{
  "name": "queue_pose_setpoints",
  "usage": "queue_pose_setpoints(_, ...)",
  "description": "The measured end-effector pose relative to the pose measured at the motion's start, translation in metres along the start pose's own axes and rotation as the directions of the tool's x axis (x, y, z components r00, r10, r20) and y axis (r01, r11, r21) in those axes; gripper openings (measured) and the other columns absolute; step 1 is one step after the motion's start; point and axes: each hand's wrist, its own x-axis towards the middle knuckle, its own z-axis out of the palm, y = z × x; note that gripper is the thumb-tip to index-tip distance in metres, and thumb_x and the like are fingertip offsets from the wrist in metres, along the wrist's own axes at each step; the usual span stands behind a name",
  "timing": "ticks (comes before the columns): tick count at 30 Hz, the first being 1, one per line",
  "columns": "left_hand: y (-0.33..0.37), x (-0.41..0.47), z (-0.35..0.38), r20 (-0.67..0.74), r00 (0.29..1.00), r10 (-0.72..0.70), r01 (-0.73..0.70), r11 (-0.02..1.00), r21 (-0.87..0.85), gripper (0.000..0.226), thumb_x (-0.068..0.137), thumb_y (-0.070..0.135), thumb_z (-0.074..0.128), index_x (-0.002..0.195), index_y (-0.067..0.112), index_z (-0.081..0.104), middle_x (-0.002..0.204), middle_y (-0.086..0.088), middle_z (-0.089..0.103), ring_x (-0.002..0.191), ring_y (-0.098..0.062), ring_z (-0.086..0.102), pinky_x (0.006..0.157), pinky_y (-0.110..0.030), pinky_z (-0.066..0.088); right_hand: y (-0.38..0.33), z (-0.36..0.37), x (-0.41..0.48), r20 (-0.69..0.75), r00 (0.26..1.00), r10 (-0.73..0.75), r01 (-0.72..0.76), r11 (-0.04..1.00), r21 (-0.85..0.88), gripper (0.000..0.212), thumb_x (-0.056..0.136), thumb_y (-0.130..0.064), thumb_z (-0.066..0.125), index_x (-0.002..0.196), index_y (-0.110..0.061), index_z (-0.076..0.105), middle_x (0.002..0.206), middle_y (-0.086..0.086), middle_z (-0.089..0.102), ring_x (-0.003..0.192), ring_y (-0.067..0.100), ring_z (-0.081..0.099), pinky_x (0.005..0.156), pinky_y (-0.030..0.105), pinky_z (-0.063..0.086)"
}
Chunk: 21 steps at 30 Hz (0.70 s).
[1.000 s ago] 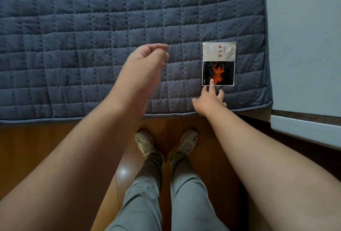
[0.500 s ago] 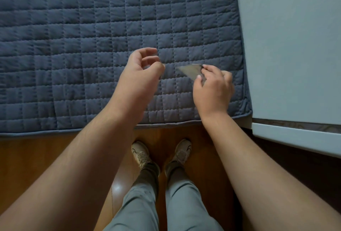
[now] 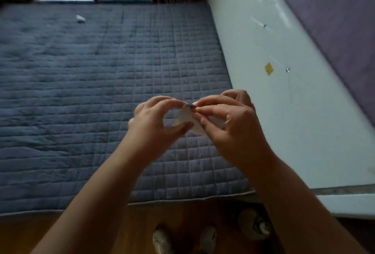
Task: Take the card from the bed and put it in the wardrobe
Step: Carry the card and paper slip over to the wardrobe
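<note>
The card (image 3: 187,118), pale on the side facing me, is lifted above the bed (image 3: 81,91) and held between both hands. My right hand (image 3: 229,119) pinches its top edge with thumb and forefinger. My left hand (image 3: 156,121) touches its left edge, thumb under it and forefinger at the top. Much of the card is hidden by my fingers. The bed has a dark blue quilted cover. No wardrobe is in view.
A white headboard panel (image 3: 284,101) runs along the bed's right side, with a purple wall (image 3: 334,20) behind it. A small white scrap (image 3: 80,18) lies far back on the bed. My shoes (image 3: 162,241) stand on the wooden floor (image 3: 101,229). Dark curtains hang at the back.
The card went from flat on the bed to lifted in my right hand; my left hand has come in to its left edge. The view has tilted up, showing the bed's far end.
</note>
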Motion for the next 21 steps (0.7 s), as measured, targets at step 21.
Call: queue_pose_setpoints(21,0.018,-0.096,-0.169,-0.344,0.935,-0.083,-0.153,0.78,-0.606,0.024,0.086,0.051,0.07,0.11,0.043,0.072,0.121,0.01,0.073,0.101,-0.006,0.072,0.068,-0.021,0.058,-0.169,0.007,0.025,-0.043,0.999,0.031,-0.013,0.924,0.382,0.04,0.085,-0.046,0.075,0.121,-0.03,0.075,0.133,-0.018,0.06,0.121,0.015,0.062,0.085,0.022,0.062)
